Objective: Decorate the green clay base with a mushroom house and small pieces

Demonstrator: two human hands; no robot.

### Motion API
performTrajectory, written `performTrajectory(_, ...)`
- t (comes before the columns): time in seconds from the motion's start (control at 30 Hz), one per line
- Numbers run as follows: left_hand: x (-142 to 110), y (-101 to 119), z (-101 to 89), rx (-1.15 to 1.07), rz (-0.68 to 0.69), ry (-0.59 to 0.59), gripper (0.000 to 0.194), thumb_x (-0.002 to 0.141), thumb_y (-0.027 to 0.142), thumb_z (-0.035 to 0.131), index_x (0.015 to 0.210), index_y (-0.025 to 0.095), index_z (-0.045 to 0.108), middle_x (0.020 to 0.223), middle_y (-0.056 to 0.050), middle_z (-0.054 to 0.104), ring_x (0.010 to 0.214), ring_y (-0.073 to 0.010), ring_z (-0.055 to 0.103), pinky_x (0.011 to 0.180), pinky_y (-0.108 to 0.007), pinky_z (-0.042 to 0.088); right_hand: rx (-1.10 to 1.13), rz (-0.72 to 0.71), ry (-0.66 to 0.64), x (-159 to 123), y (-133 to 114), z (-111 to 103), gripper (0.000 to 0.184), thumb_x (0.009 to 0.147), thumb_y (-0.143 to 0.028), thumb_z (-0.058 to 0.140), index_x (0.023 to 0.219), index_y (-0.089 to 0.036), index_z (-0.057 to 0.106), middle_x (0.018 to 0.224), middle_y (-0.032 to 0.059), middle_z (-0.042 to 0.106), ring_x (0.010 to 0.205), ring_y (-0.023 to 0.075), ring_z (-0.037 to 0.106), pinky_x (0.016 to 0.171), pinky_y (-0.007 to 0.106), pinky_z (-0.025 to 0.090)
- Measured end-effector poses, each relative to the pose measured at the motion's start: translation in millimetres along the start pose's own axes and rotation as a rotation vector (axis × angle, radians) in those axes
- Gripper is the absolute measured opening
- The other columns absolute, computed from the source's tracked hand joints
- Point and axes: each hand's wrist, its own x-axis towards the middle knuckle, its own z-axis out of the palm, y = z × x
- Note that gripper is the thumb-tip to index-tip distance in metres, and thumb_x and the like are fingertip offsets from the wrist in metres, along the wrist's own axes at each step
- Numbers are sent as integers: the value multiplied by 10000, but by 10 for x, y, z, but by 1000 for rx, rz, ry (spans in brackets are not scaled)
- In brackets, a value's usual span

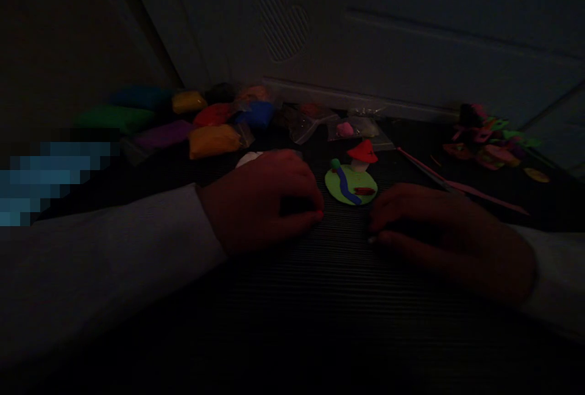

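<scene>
My left hand (pixel 260 203) pinches a small red bit of clay (pixel 321 215) between thumb and fingertips, just above the dark ridged surface. To the right, my right hand (pixel 452 242) has its thumb and fingers curled together, with a tiny whitish bit (pixel 371 240) at the fingertips. Between and beyond both hands lies a light green clay disc (pixel 340 191). It bears a wavy blue strip (pixel 343 183), a small green ball (pixel 335 164) and a dark red piece (pixel 364 191). At the disc's back edge stands a clay mushroom (pixel 362 152) with a red cap and pale stem.
Bagged clay in several colours, including an orange packet (pixel 214 141) and a green packet (pixel 114 118), lines the back left. A long pinkish tool (pixel 425 169) lies behind my right hand. Colourful small clay pieces (pixel 493 154) sit at the far right. A pale panel (pixel 402 60) rises behind.
</scene>
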Motion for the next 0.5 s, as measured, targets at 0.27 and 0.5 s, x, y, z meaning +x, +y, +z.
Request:
performTrajectory(0.27,-2,-2,4,8,8,8,111,761,218,584,787,155,671,810,-38,637,821,-163,554,772,-298,403,8,44,29,66,-19,45,91,814,-240,531,863,-179,576,881,-2,545,827,68,515,744,196,422)
performTrajectory(0.5,-23,-4,21,8,2,16,105,756,225,593,785,163,672,811,-31,631,828,-160,549,771,-289,403,-19,58,41,49,-34,67,83,804,-249,539,824,-177,576,873,-3,533,847,68,497,773,199,397)
